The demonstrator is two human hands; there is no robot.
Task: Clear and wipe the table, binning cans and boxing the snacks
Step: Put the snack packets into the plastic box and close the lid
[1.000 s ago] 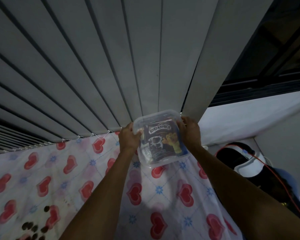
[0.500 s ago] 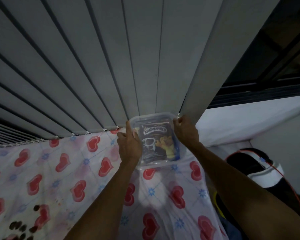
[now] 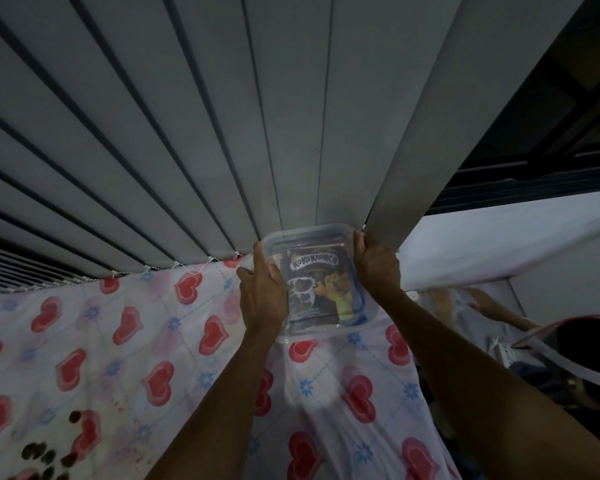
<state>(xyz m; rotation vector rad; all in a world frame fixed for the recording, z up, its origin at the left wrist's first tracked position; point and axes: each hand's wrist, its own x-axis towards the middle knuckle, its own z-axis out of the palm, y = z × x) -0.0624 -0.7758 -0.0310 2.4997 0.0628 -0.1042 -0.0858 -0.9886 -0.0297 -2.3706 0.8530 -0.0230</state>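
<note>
Both hands grasp a clear lidded plastic box [image 3: 317, 282] holding a dark Koko Krunch snack packet [image 3: 317, 292]: the left hand [image 3: 262, 299] grips its 9 o'clock side, the right hand [image 3: 374, 265] its 3 o'clock edge. The box sits at the far edge of the heart-patterned white cloth surface [image 3: 125, 341], against grey vertical blind slats [image 3: 187, 133] at 12 o'clock

From my feed I see two bare forearms reaching out from the bottom edge, with no sleeves, watch or bracelet anywhere on them. The left hand [image 3: 262, 299] and right hand [image 3: 374, 261] are ungloved and ringless as far as the dim light shows.
</note>
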